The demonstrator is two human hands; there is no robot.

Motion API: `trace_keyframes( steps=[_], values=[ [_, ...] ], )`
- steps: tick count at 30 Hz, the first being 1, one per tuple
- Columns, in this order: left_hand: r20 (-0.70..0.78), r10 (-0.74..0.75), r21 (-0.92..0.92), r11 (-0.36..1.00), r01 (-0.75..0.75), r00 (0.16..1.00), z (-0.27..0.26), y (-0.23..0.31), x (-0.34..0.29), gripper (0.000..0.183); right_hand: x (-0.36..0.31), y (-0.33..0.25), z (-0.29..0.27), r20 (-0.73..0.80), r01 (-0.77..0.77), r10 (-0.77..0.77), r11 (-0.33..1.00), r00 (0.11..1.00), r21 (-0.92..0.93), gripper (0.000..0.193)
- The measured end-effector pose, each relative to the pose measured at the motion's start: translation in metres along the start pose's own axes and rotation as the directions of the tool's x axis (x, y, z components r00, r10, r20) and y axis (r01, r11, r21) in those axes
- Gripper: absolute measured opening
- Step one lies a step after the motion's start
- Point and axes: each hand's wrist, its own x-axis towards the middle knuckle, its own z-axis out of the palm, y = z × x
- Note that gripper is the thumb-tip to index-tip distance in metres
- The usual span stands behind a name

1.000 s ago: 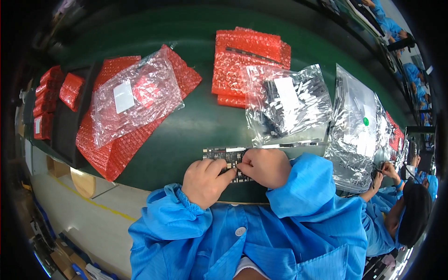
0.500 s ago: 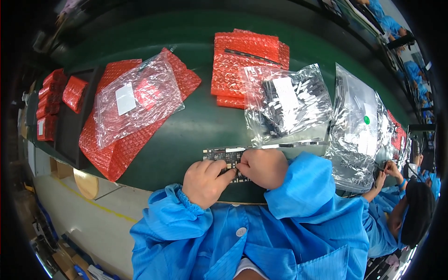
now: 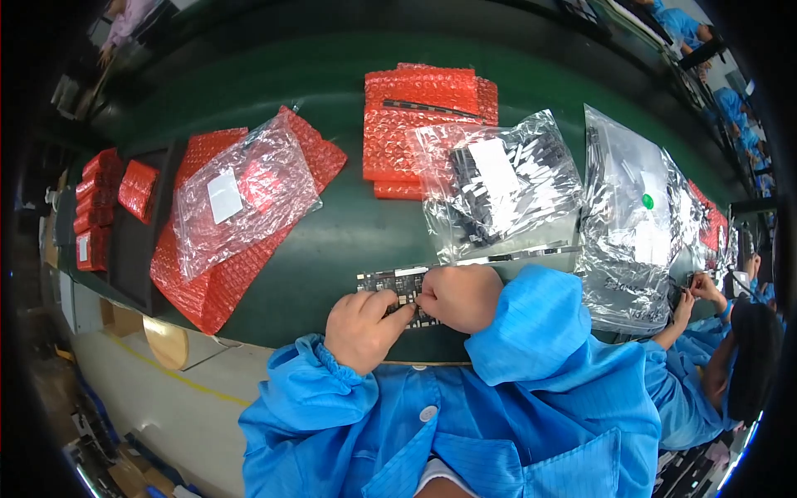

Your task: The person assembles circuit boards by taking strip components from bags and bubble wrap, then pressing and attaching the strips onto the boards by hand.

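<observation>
A dark circuit board (image 3: 378, 284) dotted with small pale parts lies on the table edge in front of me. My left hand (image 3: 359, 330) is closed over its near left part, fingers bent and fingertips on the board. Close beside it, my right hand (image 3: 463, 297) is curled like a fist, thumb and forefinger pressed together at the middle of the board. Whatever these fingertips pinch is hidden. A thin dark strip (image 3: 531, 251) extends to the right from behind my right hand, below a clear bag (image 3: 440, 212) full of small black and white pieces.
Red bubble-wrap sheets (image 3: 386, 141) lie at the back, and another red sheet (image 3: 195, 290) sits left under a clear bag (image 3: 282, 195). Far left are a black tray (image 3: 133, 261) and red wrapped bundles (image 3: 95, 199). Right, another clear bag (image 3: 618, 174) lies near a co-worker (image 3: 706, 373).
The whole view has shifted slightly. Both hands stay at the circuit board, with only small movement of the fingers.
</observation>
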Motion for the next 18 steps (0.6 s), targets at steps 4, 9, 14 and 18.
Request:
trace_keyframes(
  steps=[4, 9, 14, 18],
  values=[
    [0.032, -0.015, 0.005, 1.000, 0.015, 0.999, -0.001, 0.002, 0.001, 0.020, 0.000, -0.001, -0.006, 0.050, 0.032, -0.030, 0.999, 0.998, -0.040, 0.015],
    [0.145, -0.155, -0.185, 0.966, 0.181, 0.977, -0.024, -0.014, 0.025, 0.014, -0.026, 0.003, -0.033, -0.158, 0.265, -0.263, 0.964, 0.952, -0.003, 0.021],
    [0.220, -0.354, -0.291, 0.866, 0.407, 0.909, -0.018, -0.029, 0.092, 0.023, -0.037, 0.025, -0.052, -0.353, 0.253, -0.202, 0.962, 0.914, 0.104, 0.022],
    [0.453, -0.426, -0.433, 0.663, 0.611, 0.783, -0.001, -0.032, 0.121, 0.038, -0.045, 0.035, -0.048, -0.263, 0.215, -0.169, 0.964, 0.950, 0.155, 0.022]
  ],
)
